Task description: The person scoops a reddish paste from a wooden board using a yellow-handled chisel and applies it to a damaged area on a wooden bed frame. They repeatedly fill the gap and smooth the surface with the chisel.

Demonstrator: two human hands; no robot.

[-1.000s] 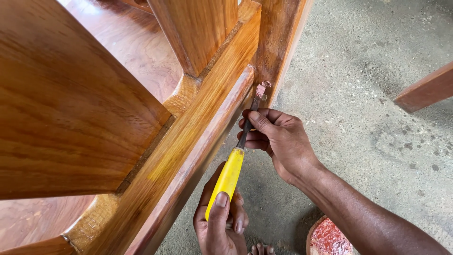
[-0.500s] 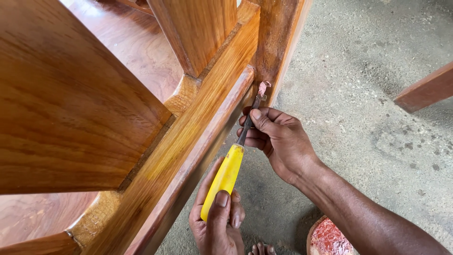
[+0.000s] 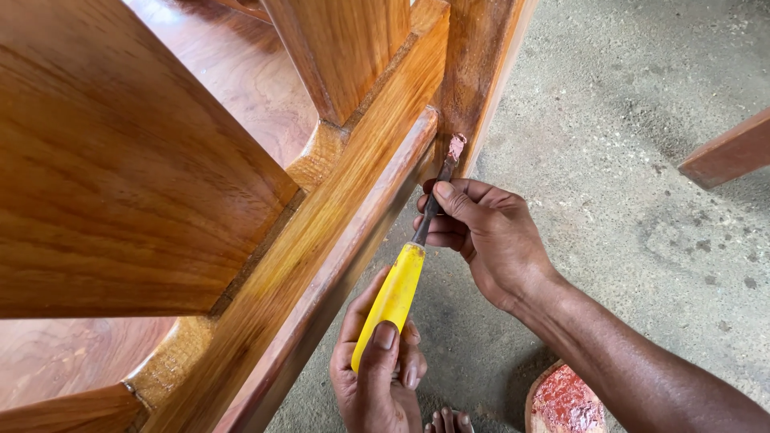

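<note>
Head view: big varnished wooden furniture frame (image 3: 200, 184) fills 9 to 12 o'clock, concrete floor (image 3: 642, 160) takes the right half. Long lower rail (image 3: 353, 265) runs diagonally from 7 toward 12 o'clock and meets an upright post (image 3: 473, 72). Another wooden piece (image 3: 730, 148) pokes in at 3 o'clock. Round lid or dish with pinkish-red filler (image 3: 565, 401) at 5 o'clock on the floor, partly hidden by the forearm. Bare toes (image 3: 449, 421) at 6 o'clock.

Left hand (image 3: 377, 377) is wrapped around the yellow handle of the chisel-like tool (image 3: 397, 293), thumb lying along it. Right hand (image 3: 485, 236) pinches the metal shank, fingers closed narrow on it.

Change: versus a second ago the blade tip (image 3: 455, 147), loaded with pinkish filler, has moved slightly up and in; it now sits at the joint of rail and post, touching or just short, cannot tell. Both grips unchanged. Judged: filler is being pressed into that joint, work mid-way.
</note>
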